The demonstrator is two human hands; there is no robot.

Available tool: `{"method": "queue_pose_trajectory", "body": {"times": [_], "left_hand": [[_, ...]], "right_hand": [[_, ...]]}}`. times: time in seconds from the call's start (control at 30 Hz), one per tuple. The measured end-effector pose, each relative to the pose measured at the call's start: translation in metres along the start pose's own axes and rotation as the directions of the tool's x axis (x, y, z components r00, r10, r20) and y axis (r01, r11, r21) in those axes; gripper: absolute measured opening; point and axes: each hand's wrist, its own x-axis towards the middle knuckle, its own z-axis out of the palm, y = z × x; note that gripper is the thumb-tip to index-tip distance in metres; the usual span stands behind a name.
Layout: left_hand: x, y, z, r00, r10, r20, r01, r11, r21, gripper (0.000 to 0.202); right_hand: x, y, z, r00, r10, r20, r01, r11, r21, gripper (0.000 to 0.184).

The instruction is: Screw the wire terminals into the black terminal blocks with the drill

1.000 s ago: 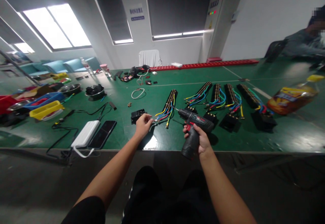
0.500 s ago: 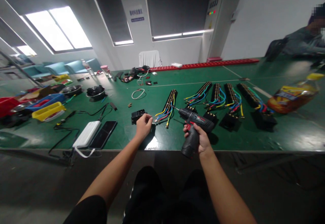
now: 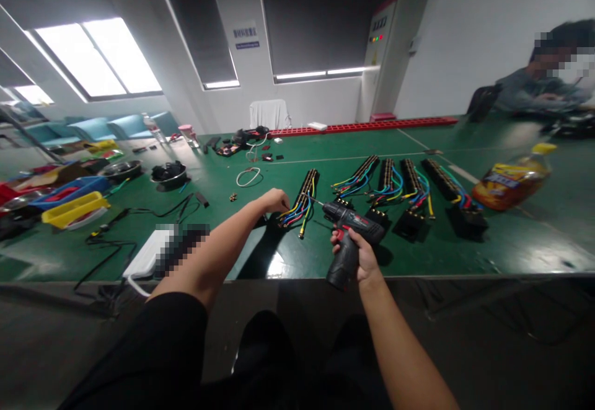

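My right hand (image 3: 357,252) grips a dark cordless screwdriver (image 3: 351,227) with red trim, held over the green table's (image 3: 325,255) front edge, its bit pointing left toward a black terminal strip (image 3: 304,196) with yellow, blue and red wires. My left hand (image 3: 275,200) has reached forward to the near end of that strip, fingers curled at its wire ends. What the fingers pinch is hidden. Several more wired strips (image 3: 400,183) lie in a row to the right.
A yellow oil bottle (image 3: 509,183) lies at the right. A white power bank (image 3: 146,255), cables, yellow and blue bins (image 3: 69,202) and metal bowls sit on the left. Another person (image 3: 539,84) sits at the far right. A red slotted rail (image 3: 362,126) runs along the back.
My left hand has moved forward and up along the table to the strip's near end. The screwdriver hand stayed nearly still. My view shifted slightly right.
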Motion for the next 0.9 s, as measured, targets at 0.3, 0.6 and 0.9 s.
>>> {"method": "queue_pose_trajectory", "body": {"times": [0.3, 0.6, 0.9], "left_hand": [[0.016, 0.009, 0.011, 0.998, -0.066, -0.004, 0.066, 0.995, 0.08, 0.009], [0.013, 0.007, 0.007, 0.994, -0.101, 0.034, 0.099, 0.993, 0.062, 0.006], [-0.023, 0.0, -0.019, 0.881, -0.005, -0.473, -0.045, 0.995, -0.095, 0.016]], "right_hand": [[0.002, 0.0, -0.001, 1.0, 0.002, -0.01, -0.002, 1.0, 0.008, 0.028], [-0.002, -0.001, 0.003, 1.0, 0.013, -0.011, -0.013, 1.0, -0.004, 0.03], [-0.005, -0.004, 0.008, 0.998, 0.042, -0.047, -0.043, 0.999, -0.015, 0.036]]}}
